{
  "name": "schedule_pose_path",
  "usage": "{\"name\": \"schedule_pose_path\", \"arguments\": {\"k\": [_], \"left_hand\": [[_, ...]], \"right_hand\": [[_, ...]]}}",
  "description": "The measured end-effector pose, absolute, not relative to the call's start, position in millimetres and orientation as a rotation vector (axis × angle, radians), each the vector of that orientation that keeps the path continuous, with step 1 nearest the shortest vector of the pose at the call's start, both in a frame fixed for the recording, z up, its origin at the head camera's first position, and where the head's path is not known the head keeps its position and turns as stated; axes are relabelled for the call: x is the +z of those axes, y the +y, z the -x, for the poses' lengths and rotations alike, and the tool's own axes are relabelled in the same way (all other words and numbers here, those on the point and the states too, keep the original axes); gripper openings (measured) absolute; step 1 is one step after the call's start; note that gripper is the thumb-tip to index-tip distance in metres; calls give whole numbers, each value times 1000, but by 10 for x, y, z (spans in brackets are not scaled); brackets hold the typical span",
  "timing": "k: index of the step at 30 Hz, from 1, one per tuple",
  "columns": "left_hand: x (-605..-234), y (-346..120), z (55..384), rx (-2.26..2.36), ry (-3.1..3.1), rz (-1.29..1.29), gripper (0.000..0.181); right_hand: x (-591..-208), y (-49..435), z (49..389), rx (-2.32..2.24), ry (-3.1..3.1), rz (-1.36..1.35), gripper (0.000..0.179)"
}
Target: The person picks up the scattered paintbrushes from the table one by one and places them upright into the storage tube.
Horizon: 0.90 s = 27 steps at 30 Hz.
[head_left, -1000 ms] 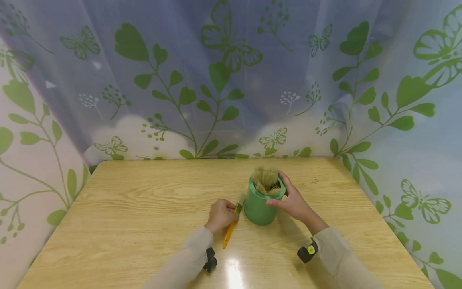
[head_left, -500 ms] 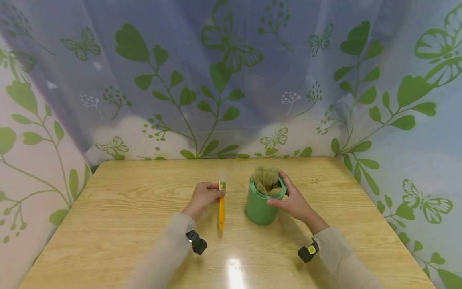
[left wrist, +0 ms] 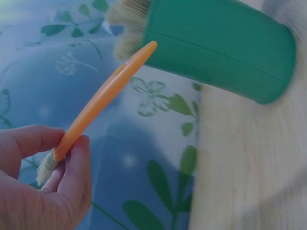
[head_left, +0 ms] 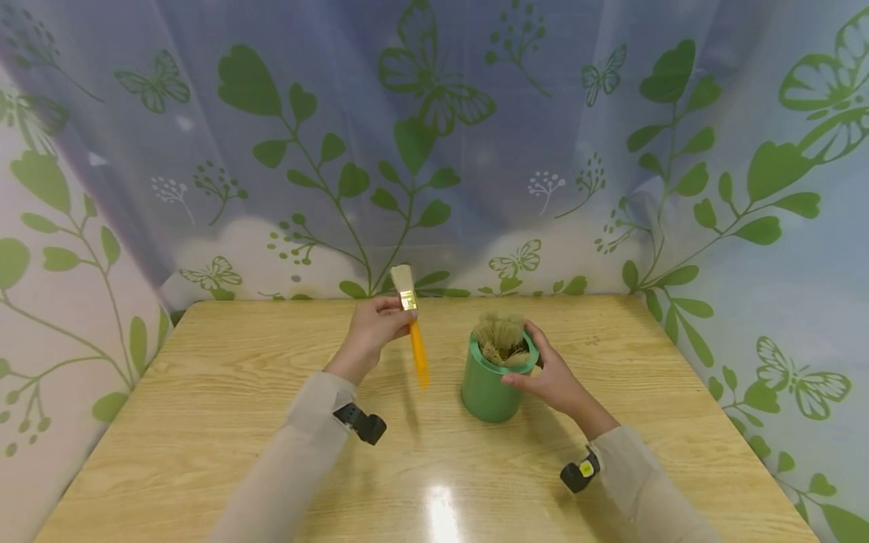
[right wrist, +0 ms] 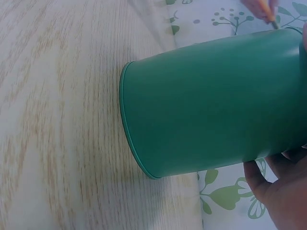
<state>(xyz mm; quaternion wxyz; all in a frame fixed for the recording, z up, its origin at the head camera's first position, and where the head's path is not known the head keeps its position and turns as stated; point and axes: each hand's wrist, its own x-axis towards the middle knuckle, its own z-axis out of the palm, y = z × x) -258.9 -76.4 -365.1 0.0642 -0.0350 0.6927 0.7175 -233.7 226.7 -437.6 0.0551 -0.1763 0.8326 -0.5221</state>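
Observation:
My left hand (head_left: 372,332) pinches a paintbrush (head_left: 418,351) near its metal ferrule. The brush has an orange handle and pale bristles that point up, and it hangs above the table, left of the green container (head_left: 490,392). In the left wrist view, the thumb and fingers meet around the lower end of the orange handle (left wrist: 108,93). My right hand (head_left: 553,377) grips the container at its rim, thumb in front and fingers around the far right side. The container stands upright on the table. Pale bristly tufts (head_left: 501,337) stick out of its top; what lies below them is hidden.
The light wooden table (head_left: 258,407) reaches back to a curtain (head_left: 326,151) printed with leaves and butterflies. More printed fabric (head_left: 801,302) hangs at the right and left sides. Each wrist bears a small black camera (head_left: 580,473).
My left hand has carried the paintbrush away from the container's left side, leftward, then up and back, and the bristles now point upward. The right hand and container stay put.

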Motion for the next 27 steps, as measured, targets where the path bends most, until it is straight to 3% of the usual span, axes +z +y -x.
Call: {"name": "schedule_pose_path", "arguments": {"k": [20, 27], "left_hand": [[-3115, -463, 2413, 2406, 2019, -100, 33], [-3049, -313, 2338, 2506, 1957, -190, 19]], "right_hand": [[-4397, 2278, 2353, -1560, 2551, 543, 102], [-4401, 2283, 2357, -1567, 2550, 548, 102]]}}
